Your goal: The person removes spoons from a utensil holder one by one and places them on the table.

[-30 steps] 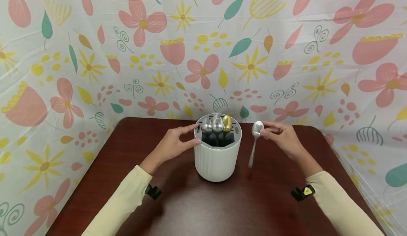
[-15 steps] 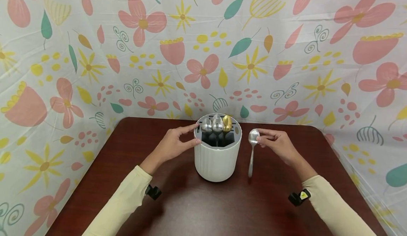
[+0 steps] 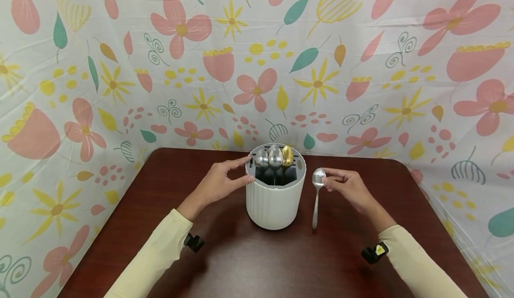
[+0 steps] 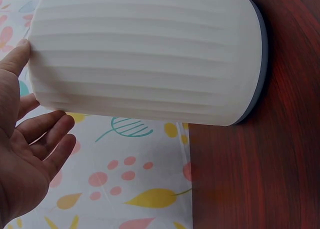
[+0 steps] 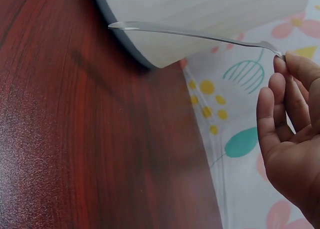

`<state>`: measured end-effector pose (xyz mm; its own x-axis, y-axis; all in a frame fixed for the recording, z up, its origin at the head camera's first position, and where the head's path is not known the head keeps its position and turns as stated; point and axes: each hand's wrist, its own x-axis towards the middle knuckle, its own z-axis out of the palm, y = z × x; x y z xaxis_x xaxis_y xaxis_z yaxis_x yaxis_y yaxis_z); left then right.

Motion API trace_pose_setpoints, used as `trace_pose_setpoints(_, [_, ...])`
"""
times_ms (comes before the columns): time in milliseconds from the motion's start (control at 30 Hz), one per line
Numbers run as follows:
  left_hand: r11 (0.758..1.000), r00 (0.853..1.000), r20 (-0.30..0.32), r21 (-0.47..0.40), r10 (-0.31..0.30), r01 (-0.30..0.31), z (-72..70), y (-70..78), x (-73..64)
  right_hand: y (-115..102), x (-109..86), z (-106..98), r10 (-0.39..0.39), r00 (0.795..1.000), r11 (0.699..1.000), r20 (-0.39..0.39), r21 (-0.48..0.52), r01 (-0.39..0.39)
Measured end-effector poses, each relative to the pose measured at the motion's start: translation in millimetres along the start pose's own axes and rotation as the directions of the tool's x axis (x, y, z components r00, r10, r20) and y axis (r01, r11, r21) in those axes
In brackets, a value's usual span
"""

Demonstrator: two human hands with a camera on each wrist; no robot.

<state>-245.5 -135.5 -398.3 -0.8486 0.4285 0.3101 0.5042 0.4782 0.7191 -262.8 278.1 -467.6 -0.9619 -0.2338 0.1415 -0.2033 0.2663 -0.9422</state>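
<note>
In the head view my right hand (image 3: 348, 188) pinches a silver spoon (image 3: 319, 177) at its bowl between thumb and fingers. The spoon's handle points down, with its tip above the table just right of a white ribbed cutlery holder (image 3: 274, 209). Standing bowl-up in the holder's grey top are silver spoons (image 3: 275, 156) and a gold spoon (image 3: 287, 156); their handles are mostly hidden. My left hand (image 3: 218, 180) touches the holder's left rim with straight thumb and index finger. In the left wrist view its other fingers (image 4: 52, 136) are spread loosely beside the holder.
A dark red-brown wooden table (image 3: 269, 266) carries the holder near its back edge. Behind and along both sides hangs a white cloth (image 3: 257, 43) printed with flowers and leaves. Each wrist wears a small black camera (image 3: 194, 242) on a strap.
My right hand has moved the spoon down and slightly left, closer to me and beside the holder. The left hand and the holder have stayed in place.
</note>
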Motion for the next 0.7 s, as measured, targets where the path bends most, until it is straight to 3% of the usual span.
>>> trace_pose_setpoints(467, [1.000,1.000,0.003,-0.002,-0.004,0.004,0.1,-0.8,-0.6,10,2.7,4,0.041,0.999,0.999,0.007,0.029,-0.041])
trace_pose_setpoints(700, [1.000,1.000,0.000,0.004,0.008,-0.008,0.4,-1.9,0.1,15,5.0,5,0.063,0.998,0.998,0.019,-0.005,-0.063])
